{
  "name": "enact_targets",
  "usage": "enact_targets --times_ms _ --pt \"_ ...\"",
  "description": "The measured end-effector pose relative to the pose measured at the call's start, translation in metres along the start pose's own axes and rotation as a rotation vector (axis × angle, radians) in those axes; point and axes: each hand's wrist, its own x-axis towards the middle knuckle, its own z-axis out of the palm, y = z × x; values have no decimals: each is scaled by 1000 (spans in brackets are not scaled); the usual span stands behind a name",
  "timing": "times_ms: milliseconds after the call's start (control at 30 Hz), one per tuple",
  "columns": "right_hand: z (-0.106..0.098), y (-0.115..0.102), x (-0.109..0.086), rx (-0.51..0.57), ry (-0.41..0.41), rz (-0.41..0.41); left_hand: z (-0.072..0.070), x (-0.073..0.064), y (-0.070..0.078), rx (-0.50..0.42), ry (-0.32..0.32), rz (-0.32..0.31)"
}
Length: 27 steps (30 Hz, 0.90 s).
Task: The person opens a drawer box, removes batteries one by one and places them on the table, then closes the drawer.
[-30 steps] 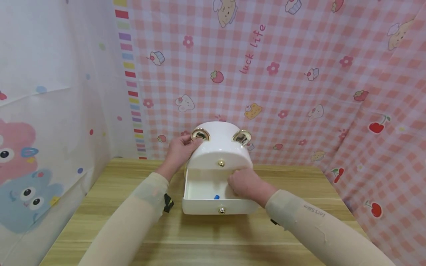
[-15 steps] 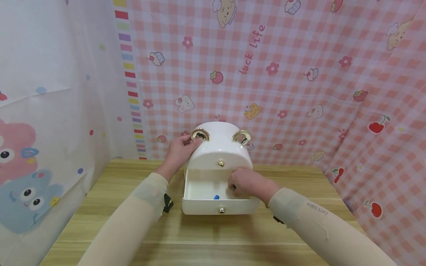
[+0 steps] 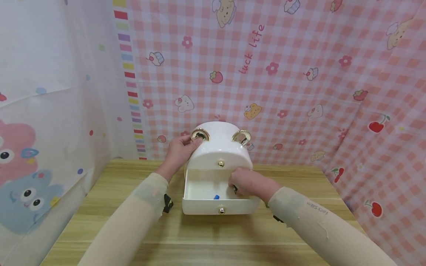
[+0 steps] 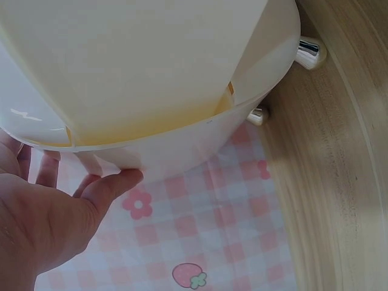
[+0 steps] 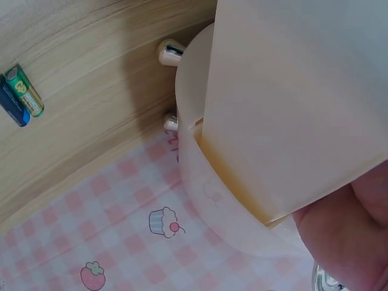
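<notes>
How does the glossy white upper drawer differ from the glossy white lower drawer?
The upper drawer is closed; the lower drawer is pulled open. The upper drawer has an arched front; the lower drawer's is roughly rectangular. Both are white, each with one round gold knob.

The head view looks forward and down over both forearms [image 3: 131, 214], far enough back to frame the whole white cabinet [image 3: 222, 142], the wooden table [image 3: 209, 236] and the checked cloth [image 3: 229, 88] behind. The left wrist view looks from close by at the cabinet's left side, rolled so the table runs along the frame's right. The right wrist view faces the opposite side, similarly close, with table at upper left; its exact angle is hard to judge. Cabinet, table and cloth appear in all three.
</notes>
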Motion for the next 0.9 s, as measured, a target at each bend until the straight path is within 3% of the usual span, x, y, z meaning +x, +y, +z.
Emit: enact_targets --times_ms 167,900 --pt "1 3 0 -31 23 -36 0 0 -1 0 1 -10" --pt "4 2 -2 27 49 -12 0 2 -2 -49 -14 -31"
